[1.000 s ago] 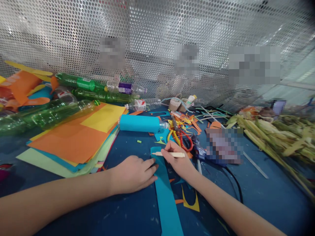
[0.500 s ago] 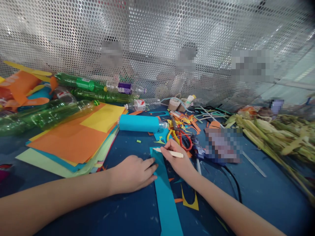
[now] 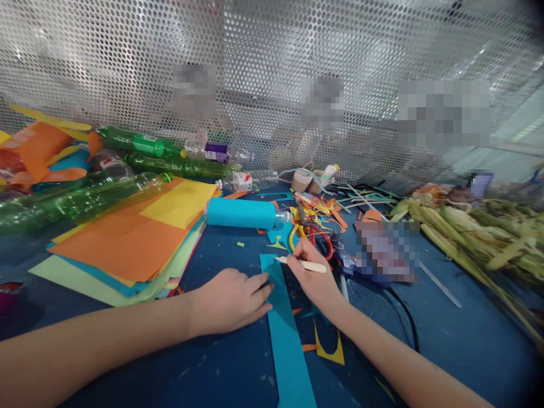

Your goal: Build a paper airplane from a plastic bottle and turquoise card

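Leftmost, green plastic bottles lying on their sides beside a stack of coloured paper, orange sheet on top. Further along, left hand flat on the blue table, fingers spread and pressing down the edge of a long teal paper strip. Just right of it, right hand pinched around a pale pencil, tip touching the strip's far end. Behind, a bottle wrapped in teal paper, then scissors among orange and yellow scraps. Far right, a heap of green corn husks.

Likely trouble: strip sliding under the pencil if the left hand's pressure eases, skewing the line; a hard press could tear the thin paper.

Hard to make out: any pencil mark on the strip. Near end of the strip cut off by the bottom edge. Several patches blurred out behind the metal mesh and beside the scissors
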Action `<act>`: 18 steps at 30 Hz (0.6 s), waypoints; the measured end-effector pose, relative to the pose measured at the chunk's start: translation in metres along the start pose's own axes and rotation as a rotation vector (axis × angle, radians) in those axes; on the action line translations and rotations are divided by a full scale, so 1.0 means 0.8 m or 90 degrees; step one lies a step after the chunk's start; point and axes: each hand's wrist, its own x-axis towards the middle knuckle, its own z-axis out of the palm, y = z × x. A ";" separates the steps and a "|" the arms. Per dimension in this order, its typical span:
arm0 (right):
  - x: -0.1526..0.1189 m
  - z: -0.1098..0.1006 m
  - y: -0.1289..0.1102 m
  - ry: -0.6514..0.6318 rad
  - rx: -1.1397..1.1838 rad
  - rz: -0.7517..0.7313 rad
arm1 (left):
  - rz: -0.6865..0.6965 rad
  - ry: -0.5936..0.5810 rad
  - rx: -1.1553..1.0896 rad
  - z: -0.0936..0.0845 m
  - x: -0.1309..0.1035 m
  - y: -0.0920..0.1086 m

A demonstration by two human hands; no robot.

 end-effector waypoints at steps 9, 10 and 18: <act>0.000 -0.007 -0.001 0.000 -0.010 0.011 | -0.003 0.004 -0.014 -0.003 0.000 -0.001; 0.000 -0.007 -0.002 0.003 -0.013 0.012 | -0.003 0.004 -0.015 -0.003 0.000 -0.001; 0.001 -0.012 -0.007 0.003 -0.066 0.015 | -0.004 -0.016 -0.010 -0.001 -0.001 -0.001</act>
